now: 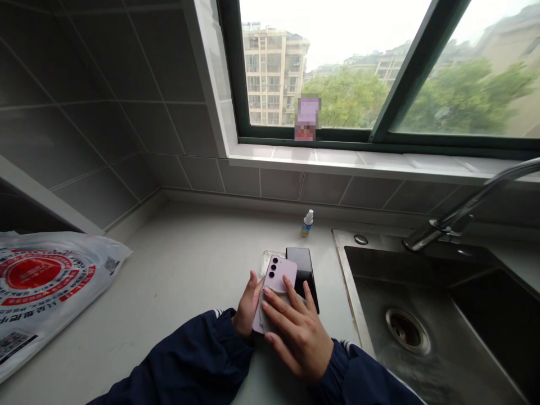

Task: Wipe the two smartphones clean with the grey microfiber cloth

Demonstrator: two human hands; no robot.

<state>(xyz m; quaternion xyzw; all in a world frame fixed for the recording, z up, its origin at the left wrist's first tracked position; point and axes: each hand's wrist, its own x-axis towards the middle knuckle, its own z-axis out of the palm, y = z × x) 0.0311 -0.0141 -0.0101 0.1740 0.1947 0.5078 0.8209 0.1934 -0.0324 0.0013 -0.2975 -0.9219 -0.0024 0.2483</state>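
A pale pink phone (pixel 282 274), back side up with three camera lenses, is tilted in my left hand (pixel 247 306). The left fingers grip its left edge, and the thumb points upward. My right hand (pixel 297 332) lies across the phone's back with fingers extended, pressing a thin whitish cloth (pixel 265 322) against it. Most of the cloth is hidden under the right fingers. Behind the phone, on the counter, lies a black phone (pixel 301 259), screen up. A clear phone case (pixel 266 256) is partly covered by the pink phone.
Near the wall stands a small spray bottle (pixel 307 224). To the right is a steel sink (pixel 352 292) with a faucet (pixel 426 233). A white plastic bag (pixel 90 270) with red print lies on the counter (pixel 177 253) at left. A window sill (pixel 337 160) runs above.
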